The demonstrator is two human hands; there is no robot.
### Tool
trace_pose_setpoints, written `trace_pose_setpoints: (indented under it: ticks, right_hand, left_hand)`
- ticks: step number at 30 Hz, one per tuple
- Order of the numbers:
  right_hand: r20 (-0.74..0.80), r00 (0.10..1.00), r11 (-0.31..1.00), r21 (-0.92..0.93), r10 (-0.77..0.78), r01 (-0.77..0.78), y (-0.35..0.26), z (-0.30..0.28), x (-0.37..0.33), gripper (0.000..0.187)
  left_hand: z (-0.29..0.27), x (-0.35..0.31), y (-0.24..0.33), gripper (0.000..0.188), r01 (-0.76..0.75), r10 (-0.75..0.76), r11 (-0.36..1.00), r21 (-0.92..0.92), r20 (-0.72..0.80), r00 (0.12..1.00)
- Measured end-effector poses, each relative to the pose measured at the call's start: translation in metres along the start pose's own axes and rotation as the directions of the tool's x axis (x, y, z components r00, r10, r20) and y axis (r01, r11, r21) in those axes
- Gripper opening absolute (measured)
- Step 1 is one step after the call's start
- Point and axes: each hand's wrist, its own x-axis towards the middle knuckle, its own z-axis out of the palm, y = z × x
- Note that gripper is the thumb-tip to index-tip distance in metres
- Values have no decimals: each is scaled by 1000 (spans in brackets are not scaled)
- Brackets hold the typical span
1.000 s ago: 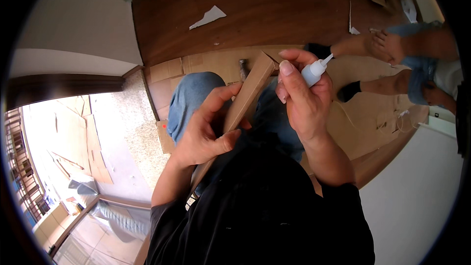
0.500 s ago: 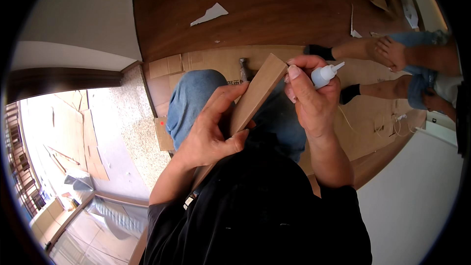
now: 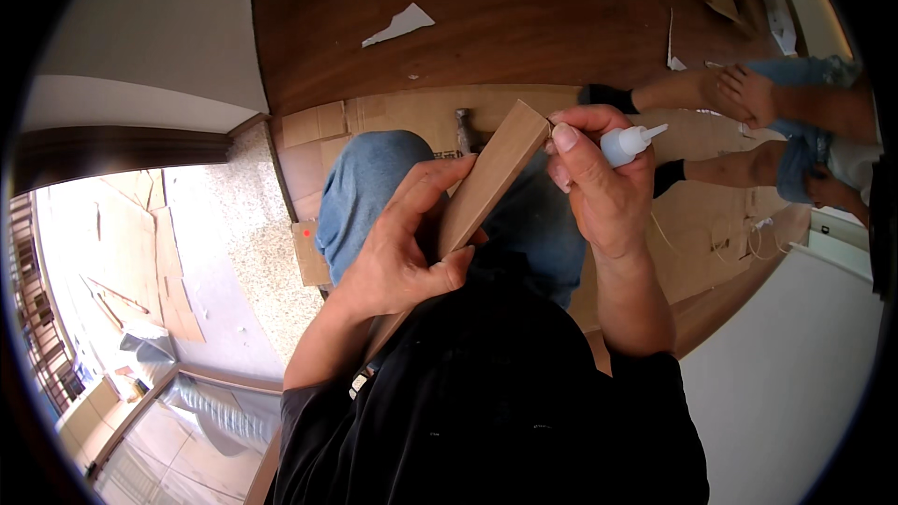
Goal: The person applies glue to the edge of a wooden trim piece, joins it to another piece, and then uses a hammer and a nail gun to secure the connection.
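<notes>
A long wooden strip slants upward from my lap, its far end raised. My left hand grips it around the middle, thumb on the near side and fingers on the other. In my right hand is a small white squeeze bottle with a narrow nozzle pointing right, tucked among the fingers. The right thumb and forefinger pinch together close beside the strip's far end; whatever tiny thing sits between them is too small to name.
Under me lies flattened cardboard, with a hammer beyond my knee. Another person's bare legs and hands are at the right. A torn white scrap lies on the dark wood floor. White panel stands lower right.
My right hand has shifted slightly to the right, and the squeeze bottle has turned and moved a little with it. The left hand and the wooden strip stay nearly still.
</notes>
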Motion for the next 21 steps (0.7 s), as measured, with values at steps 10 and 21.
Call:
trace_pose_setpoints:
  ticks: [10, 21]
  right_hand:
    - [30, 999, 993, -108, -42, 45, 1, -1, 1, 11]
    - [13, 1000, 989, -148, 17, -15, -10, 0, 5, 9]
  left_hand:
    - [2, -2, -1, 74, -2, 2, 1000, -3, -19, 1000]
    - [3, -1, 0, 75, -17, 18, 1000, 7, -26, 1000]
